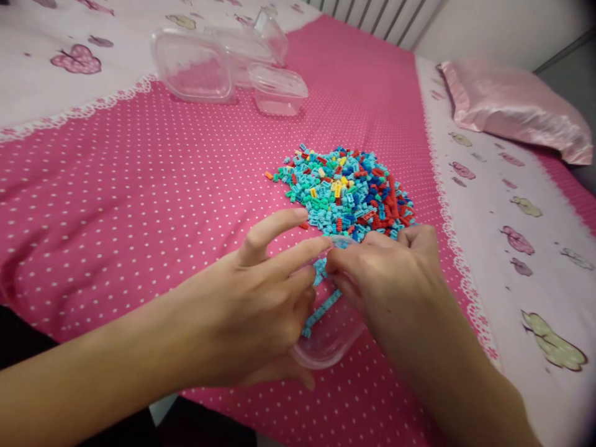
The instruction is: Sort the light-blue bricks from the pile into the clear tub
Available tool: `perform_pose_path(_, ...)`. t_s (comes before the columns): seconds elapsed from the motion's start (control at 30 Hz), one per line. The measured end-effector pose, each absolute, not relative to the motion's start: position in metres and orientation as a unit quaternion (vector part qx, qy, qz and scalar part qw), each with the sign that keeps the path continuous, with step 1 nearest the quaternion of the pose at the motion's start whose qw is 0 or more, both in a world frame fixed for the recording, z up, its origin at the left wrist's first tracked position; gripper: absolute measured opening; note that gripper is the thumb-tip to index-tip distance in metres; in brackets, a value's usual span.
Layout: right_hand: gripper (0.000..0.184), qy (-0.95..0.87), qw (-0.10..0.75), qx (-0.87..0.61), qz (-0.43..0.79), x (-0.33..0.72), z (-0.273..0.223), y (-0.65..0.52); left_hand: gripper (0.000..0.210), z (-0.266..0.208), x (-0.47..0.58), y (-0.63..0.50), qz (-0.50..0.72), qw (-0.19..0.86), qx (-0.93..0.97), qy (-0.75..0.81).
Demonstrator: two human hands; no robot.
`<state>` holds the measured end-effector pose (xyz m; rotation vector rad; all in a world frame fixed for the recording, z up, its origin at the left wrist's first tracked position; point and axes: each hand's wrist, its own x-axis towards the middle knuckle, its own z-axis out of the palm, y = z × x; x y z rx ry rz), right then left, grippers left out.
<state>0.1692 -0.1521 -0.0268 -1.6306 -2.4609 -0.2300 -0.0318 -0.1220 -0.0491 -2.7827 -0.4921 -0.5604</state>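
Observation:
In front of me a clear plastic container (328, 347) holds light-blue bricks, some joined into a narrow strip (323, 311). My left hand (270, 298) grips its left side, the lower fingers curled at the rim and the index finger raised off it. Bent over the far right part of the container, my right hand (388, 270) has its fingers pinched together; whatever lies between the fingertips is hidden. Just beyond both hands spreads a pile of small toy bricks (344, 186), mostly light blue, with red, dark blue, green and yellow ones.
Several clear plastic containers (279, 93) sit farther back on the pink dotted bed sheet (139, 186). A pink satin pillow (512, 105) lies at the back right, and a bed rail (377, 15) runs along the far edge. One orange brick (269, 176) rests left of the pile.

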Motion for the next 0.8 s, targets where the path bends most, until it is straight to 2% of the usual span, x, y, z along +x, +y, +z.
perform_pose_path(0.27, 0.025, -0.829, 0.049, -0.554, -0.055, 0.1661, -0.0259, -0.151, 0.032, -0.0514, -0.0311, -0.1251, -0.192, 0.121, -0.957, -0.181)
perform_pose_path(0.8, 0.021, -0.828, 0.064, -0.553, -0.064, 0.1647, -0.0273, -0.1513, 0.035, -0.0493, -0.0305, -0.1246, -0.199, 0.107, -0.956, -0.185)
